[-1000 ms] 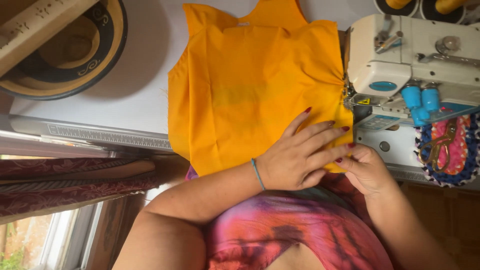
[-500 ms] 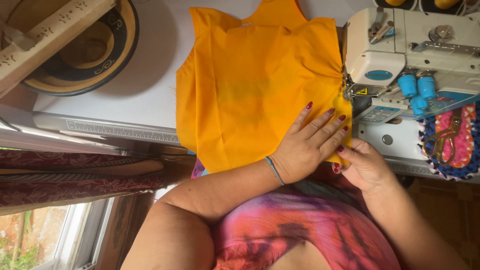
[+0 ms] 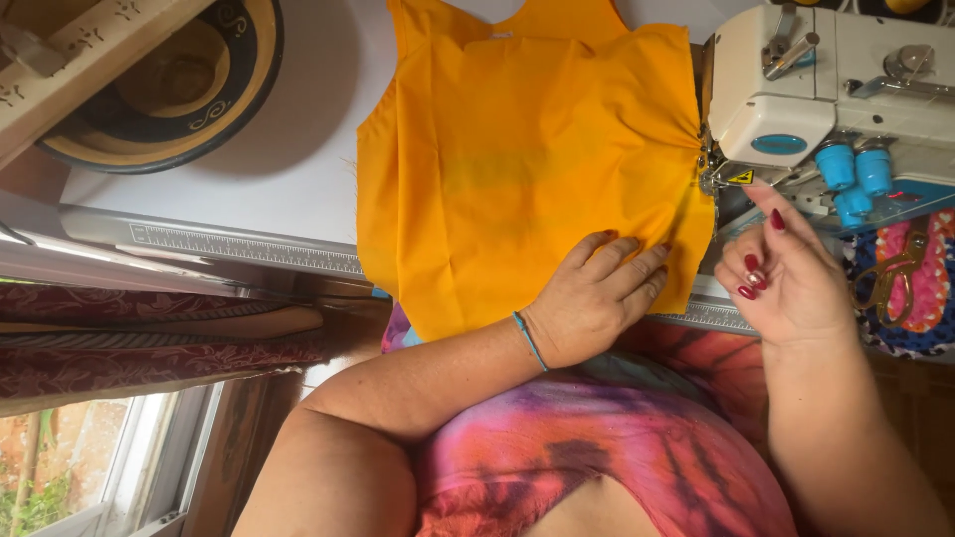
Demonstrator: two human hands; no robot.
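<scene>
Fabric: an orange sleeveless garment piece (image 3: 517, 169) lay flat on the white sewing table (image 3: 288, 169), its lower edge hanging over the front edge by the ruler strip (image 3: 239, 247); faint creases crossed its middle.
Seam side: its right edge was gathered into small folds under the head of the white sewing machine (image 3: 826, 89).
Left hand: the left hand (image 3: 597, 293) lay palm down on the fabric's lower right corner, fingers spread flat, gripping nothing.
Right hand: the right hand (image 3: 786, 273) hovered off the cloth at the table's front edge beside the machine, fingers loosely curled, empty.
Hidden: the needle and presser foot could not be made out; the neckline was cut off at the top.
Nearby: a dark patterned bowl (image 3: 169, 89) sat at the far left corner.
</scene>
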